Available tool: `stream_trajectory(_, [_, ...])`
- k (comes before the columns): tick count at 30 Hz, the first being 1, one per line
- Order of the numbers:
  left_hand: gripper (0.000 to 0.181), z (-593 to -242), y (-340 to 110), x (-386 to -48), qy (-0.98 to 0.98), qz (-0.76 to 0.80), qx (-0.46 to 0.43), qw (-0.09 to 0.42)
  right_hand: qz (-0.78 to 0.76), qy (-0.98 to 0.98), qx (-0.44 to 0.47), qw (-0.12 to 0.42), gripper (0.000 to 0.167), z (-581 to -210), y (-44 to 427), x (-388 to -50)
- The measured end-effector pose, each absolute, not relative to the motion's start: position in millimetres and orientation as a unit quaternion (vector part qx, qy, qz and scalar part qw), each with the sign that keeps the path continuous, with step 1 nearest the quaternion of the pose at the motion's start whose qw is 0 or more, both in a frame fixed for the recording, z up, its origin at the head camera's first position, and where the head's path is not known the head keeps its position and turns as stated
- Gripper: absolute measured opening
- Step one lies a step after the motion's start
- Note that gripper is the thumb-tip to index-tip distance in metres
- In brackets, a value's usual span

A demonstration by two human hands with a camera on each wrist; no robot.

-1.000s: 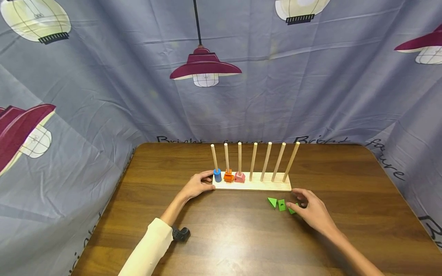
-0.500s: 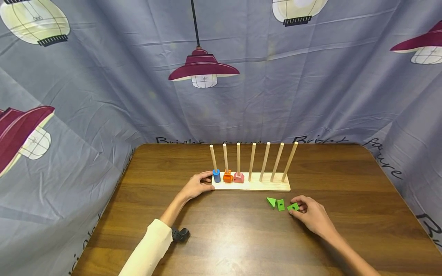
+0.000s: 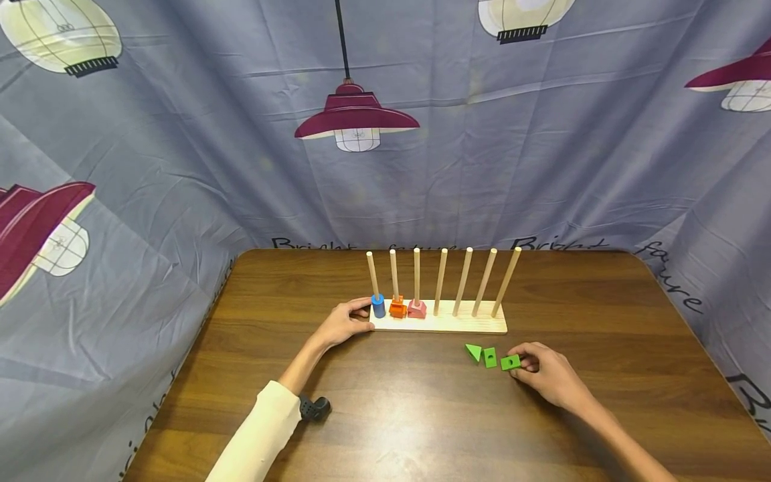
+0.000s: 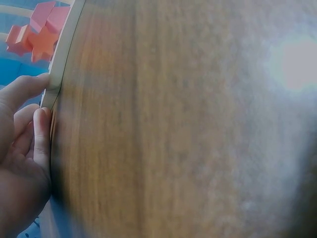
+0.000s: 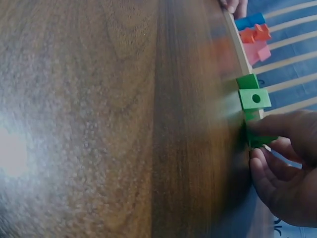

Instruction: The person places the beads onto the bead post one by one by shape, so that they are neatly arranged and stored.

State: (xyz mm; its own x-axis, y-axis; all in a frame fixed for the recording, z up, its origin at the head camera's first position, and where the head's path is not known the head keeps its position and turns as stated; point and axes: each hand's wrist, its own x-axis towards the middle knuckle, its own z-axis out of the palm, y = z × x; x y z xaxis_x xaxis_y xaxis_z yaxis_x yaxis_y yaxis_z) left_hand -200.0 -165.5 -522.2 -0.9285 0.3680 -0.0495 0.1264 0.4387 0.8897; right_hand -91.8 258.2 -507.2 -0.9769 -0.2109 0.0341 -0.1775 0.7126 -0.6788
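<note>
Seven upright pegs counted, one board; three green blocks seen below and right of frame centre. The rightmost green block is pinched by the right hand, hole turned upward, long axis roughly left to right. The board's left end is gripped by the left hand. One blue piece, one pink piece; orange pieces probably two

You had in front of you a glossy, wood-grained tabletop that shone brightly in patches, a board and pegs of plain matt wood, smooth, low-sheen blocks, a creased, dull cloth curtain, your matt cloth sleeve and a plastic-looking wrist camera.
</note>
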Motion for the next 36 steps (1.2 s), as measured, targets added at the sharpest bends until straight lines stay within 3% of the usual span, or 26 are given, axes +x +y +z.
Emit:
stream_trajectory(7, [0.061,-521,-165,-200,0.839,0.511,0.145,0.118,-0.366,0.927,-0.079,-0.005,0.024,-504,259,-95])
stream_trajectory(19, [0.061,-525,-166,-202,0.841,0.508,0.142,0.119,-0.391,0.902,-0.111,-0.148,0.028,-457,248,-111])
stream_trajectory(36, [0.062,-525,-166,-202,0.843,0.505,0.146,0.114,-0.432,0.865,-0.166,-0.194,0.025,-371,178,-161])
